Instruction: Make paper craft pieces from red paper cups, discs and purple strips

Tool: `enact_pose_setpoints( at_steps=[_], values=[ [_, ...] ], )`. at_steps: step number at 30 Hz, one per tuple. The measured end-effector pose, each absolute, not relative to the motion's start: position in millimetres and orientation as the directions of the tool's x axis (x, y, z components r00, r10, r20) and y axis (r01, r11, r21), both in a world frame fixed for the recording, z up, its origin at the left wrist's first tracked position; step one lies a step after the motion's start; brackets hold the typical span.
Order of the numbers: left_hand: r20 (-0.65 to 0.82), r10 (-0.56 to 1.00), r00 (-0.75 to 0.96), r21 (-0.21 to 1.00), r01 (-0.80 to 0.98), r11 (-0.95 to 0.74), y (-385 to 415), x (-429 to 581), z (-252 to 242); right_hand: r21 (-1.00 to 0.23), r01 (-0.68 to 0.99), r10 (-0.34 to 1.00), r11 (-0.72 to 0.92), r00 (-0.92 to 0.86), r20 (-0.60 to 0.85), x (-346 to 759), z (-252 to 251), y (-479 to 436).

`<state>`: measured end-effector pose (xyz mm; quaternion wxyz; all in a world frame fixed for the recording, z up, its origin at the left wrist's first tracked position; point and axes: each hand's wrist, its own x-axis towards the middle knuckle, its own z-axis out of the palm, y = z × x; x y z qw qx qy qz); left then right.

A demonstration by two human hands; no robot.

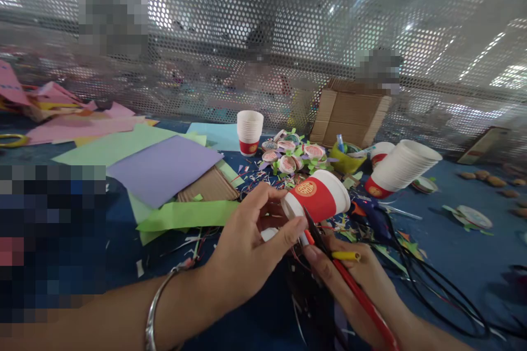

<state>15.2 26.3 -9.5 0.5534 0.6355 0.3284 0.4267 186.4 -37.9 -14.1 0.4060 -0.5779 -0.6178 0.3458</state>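
Your left hand [242, 252] has thumb and fingers pinched around the bottom rim of the paper cup [319, 197], which is tipped sideways near the center of the frame. Just below it, your right hand [373, 277] is closed on the scissors [359, 291], with the blades right at the cup's base.

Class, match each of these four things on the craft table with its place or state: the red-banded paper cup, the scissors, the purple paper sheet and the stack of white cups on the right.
Things
1. red-banded paper cup
2. scissors
3. purple paper sheet
4. stack of white cups on the right

Place or state
A. lying flat on the blue tabletop
B. held in the left hand
C. tipped on its side
D. held in the right hand

Pairs: 1-B, 2-D, 3-A, 4-C
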Motion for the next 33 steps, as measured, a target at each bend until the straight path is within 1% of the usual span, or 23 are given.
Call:
enact_pose_setpoints(
  at_steps=[5,10,15,23,25,28,31,33],
  values=[
    [0.205,0.882,0.424,0.975,-0.004,-0.224,28.4,14.8,-12.0,-0.897,0.440,0.998,0.045,0.011,0.056,188.0,-16.4,-37.6],
    [0.187,0.882,0.433,0.976,0.021,-0.218,30.6,17.2,-13.9,-0.872,0.488,1.000,0.028,-0.003,0.030,191.4,-14.5,-37.7],
    [0.173,0.882,0.438,0.981,0.006,-0.196,31.0,16.8,-15.8,-0.863,0.506,0.999,0.017,0.025,0.034,191.3,-12.5,-37.1],
    [0.202,0.874,0.442,0.974,0.005,-0.228,30.6,16.2,-14.2,-0.894,0.447,0.999,-0.022,0.039,-0.005,187.2,-11.5,-39.6],
    [0.227,0.863,0.451,0.964,0.025,-0.266,30.1,15.5,-12.9,-0.897,0.443,0.999,-0.013,0.033,0.002,186.5,-11.6,-41.2],
    [0.298,0.838,0.458,0.921,0.091,-0.378,28.3,12.9,-11.5,-0.893,0.449,1.000,0.014,0.014,0.022,185.7,-11.2,-44.0],
    [0.389,0.798,0.461,0.837,0.185,-0.515,26.2,9.6,-9.7,-0.889,0.457,0.999,0.030,0.016,0.042,185.5,-10.1,-46.7],
    [0.452,0.757,0.473,0.765,0.231,-0.601,25.3,7.9,-7.9,-0.876,0.479,0.996,0.062,0.023,0.083,185.6,-9.4,-48.0]
  ],
)
